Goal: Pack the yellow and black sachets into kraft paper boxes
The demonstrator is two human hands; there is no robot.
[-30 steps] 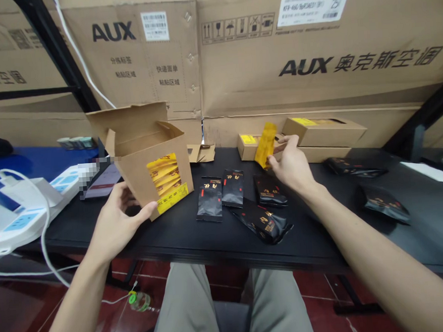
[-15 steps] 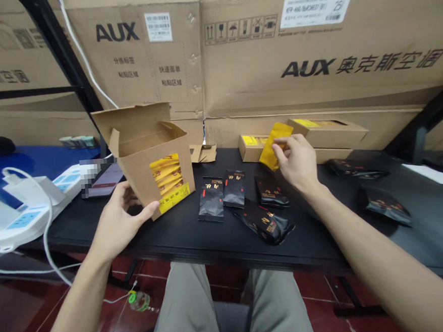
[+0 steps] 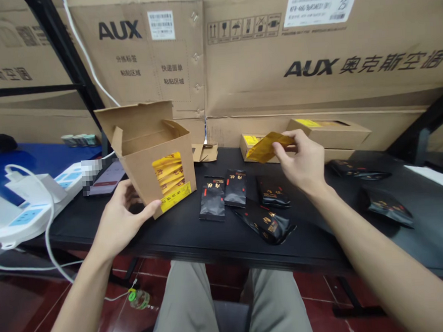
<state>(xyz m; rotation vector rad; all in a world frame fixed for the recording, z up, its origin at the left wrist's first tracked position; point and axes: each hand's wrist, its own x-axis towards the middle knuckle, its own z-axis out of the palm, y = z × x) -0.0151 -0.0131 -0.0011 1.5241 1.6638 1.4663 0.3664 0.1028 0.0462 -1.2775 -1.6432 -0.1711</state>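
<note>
My left hand (image 3: 121, 224) grips the lower front corner of an open cardboard box (image 3: 161, 178), with the thumb on its front wall. A cut-out window in the box shows a stack of golden-yellow sachets (image 3: 168, 176). Between the fingers of my right hand (image 3: 300, 163) is one golden sachet (image 3: 268, 147), held almost level. Several black sachets with red and gold print lie flat on the table in front of the box, such as one (image 3: 212, 202) and another (image 3: 266, 224). My right hand is above them and does not touch them.
The black table (image 3: 166, 245) holds more black packets (image 3: 389, 206) at the right and small cardboard boxes (image 3: 327, 133) at the back. A white power strip (image 3: 31, 214) and a phone (image 3: 104, 178) are at the left. Large AUX cartons (image 3: 313, 68) stand behind.
The golden sachet has turned from nearly upright to almost level in my right hand. My left hand and the box have stayed in place, apart from a slight shift of the view.
</note>
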